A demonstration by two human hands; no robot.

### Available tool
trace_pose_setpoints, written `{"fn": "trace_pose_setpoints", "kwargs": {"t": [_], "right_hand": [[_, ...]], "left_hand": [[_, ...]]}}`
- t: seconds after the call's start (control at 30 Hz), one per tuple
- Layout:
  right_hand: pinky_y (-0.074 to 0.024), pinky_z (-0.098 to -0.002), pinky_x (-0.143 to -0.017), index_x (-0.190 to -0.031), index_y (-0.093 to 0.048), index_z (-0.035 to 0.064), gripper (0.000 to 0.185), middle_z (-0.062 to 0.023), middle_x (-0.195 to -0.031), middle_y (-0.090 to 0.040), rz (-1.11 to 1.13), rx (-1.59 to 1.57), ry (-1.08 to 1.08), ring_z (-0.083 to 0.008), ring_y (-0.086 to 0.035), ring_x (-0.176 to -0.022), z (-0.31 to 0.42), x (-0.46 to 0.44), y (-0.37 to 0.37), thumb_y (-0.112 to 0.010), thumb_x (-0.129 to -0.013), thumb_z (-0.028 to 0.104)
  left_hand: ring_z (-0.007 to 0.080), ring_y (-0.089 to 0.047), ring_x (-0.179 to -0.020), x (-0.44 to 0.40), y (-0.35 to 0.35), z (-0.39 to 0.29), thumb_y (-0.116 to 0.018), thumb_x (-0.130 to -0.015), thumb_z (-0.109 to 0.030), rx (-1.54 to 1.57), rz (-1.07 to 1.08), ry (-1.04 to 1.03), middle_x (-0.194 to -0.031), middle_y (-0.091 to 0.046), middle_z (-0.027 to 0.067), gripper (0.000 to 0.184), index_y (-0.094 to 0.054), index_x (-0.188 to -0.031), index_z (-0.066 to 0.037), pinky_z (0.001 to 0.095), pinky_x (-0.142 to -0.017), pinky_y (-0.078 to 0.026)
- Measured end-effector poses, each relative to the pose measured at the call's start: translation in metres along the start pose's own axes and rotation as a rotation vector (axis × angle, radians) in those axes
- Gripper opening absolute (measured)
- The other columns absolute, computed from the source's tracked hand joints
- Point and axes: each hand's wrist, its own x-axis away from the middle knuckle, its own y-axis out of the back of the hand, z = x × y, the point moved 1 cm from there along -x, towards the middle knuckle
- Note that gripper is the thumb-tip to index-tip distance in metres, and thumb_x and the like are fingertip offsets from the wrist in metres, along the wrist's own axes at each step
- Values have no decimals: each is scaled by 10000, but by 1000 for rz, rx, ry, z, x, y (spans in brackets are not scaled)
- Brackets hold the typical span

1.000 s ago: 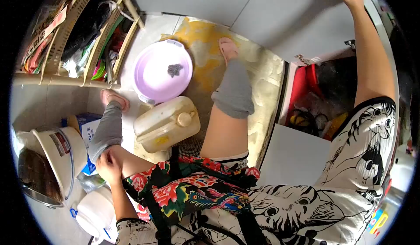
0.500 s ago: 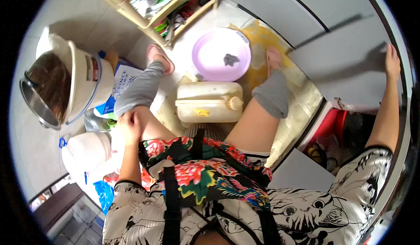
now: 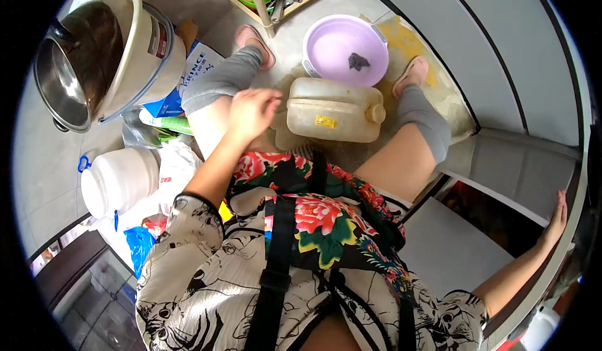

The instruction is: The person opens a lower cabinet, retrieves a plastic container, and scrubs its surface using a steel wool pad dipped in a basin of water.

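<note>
My left hand (image 3: 254,114) hovers above my left thigh, close to the left end of a cloudy plastic jerrycan (image 3: 332,116). Its fingers are bent, and whether they hold anything is hard to see. My right hand (image 3: 555,218) lies with straight fingers against the edge of the grey cabinet (image 3: 527,169) at the far right. The jerrycan rests on its side between my legs, with a round cap and a yellow label. Beyond it a lilac basin (image 3: 332,44) has a dark grey scrap (image 3: 358,61) in it.
At left stand a large white bucket (image 3: 135,56), a metal pot (image 3: 63,88), a white lidded tub (image 3: 119,182) and bags. A beige rack (image 3: 269,19) is at the top. The floor by the basin has a yellow stain (image 3: 407,37).
My left hand has risen off my knee and moved right towards the jerrycan. My right hand has slid down along the cabinet edge. The view has shifted left, and the cabinet door has swung.
</note>
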Motion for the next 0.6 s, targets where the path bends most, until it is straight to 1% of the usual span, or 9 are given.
{"fn": "trace_pose_setpoints", "kwargs": {"t": [0.07,0.17,0.23,0.3,0.37,0.43,0.5,0.57,0.6], "right_hand": [[-276,-382,-1111,-1274,-605,61,470,-116,-1357,-539,-2,31,-173,-239,-447,-1305,20,33,1,-496,-975,407],[-271,-393,-1114,-1293,-591,100,530,-122,-1333,-565,89,389,-144,-267,-468,-1291,-16,41,-12,-486,-960,499],[-201,-493,-1139,-1286,-599,153,561,-117,-1348,-550,39,1189,-141,-345,-440,-1310,69,68,-47,-427,-952,570],[-254,-512,-1119,-1277,-601,136,528,-125,-1356,-541,-8,1184,56,-327,-461,-1297,88,68,-68,-471,-950,529],[-342,-465,-1079,-1252,-617,116,427,-122,-1329,-565,95,254,112,-291,-491,-1273,106,60,-121,-531,-959,413],[-407,-341,-1009,-1202,-651,90,301,-91,-1209,-646,403,-144,29,-219,-563,-1170,131,47,-234,-571,-956,244],[-427,-297,-963,-1208,-628,46,305,-90,-1153,-654,672,-184,94,-176,-586,-1089,152,48,-317,-583,-935,175],[-453,-291,-916,-1211,-617,30,341,-89,-1108,-668,887,-373,-203,-166,-610,-1025,146,47,-387,-595,-915,199],[-483,-316,-886,-1166,-641,38,340,-112,-1082,-685,983,-146,-3,-211,-639,-1019,149,52,-461,-596,-907,254]], "left_hand": [[267,-632,-945,-11,-15,-17,-676,-809,-261,-28,140,-18,-970,-690,74,250,-677,-1022,-128,393,-876,-443],[261,-578,-1072,-24,-54,-32,-704,-783,-303,-80,102,-170,-1087,-651,69,400,-631,-1140,-139,411,-944,-396],[256,-567,-1084,-30,-63,-43,-709,-776,-321,-84,139,-210,-1093,-643,68,426,-621,-1150,-136,412,-964,-380],[252,-556,-1095,-34,-67,-45,-714,-769,-339,-93,193,-244,-1100,-635,67,453,-611,-1159,-134,413,-984,-364],[253,-558,-1064,-38,-67,-44,-709,-766,-376,-66,342,-282,-1050,-631,69,455,-616,-1130,-119,419,-1001,-349],[253,-559,-1040,-49,-59,-49,-696,-786,-410,-115,436,-383,-1055,-619,74,485,-607,-1144,-95,412,-1000,-333],[258,-561,-1045,-60,-59,-46,-685,-790,-436,-98,443,-411,-1059,-613,85,488,-610,-1123,-88,413,-993,-335],[254,-548,-1046,-57,-69,-50,-688,-791,-432,-167,488,-505,-1088,-598,82,468,-620,-1104,-92,412,-976,-348],[247,-526,-1058,-50,-77,-51,-698,-787,-412,-52,551,-511,-1123,-581,76,462,-617,-1114,-97,416,-960,-367]]}}
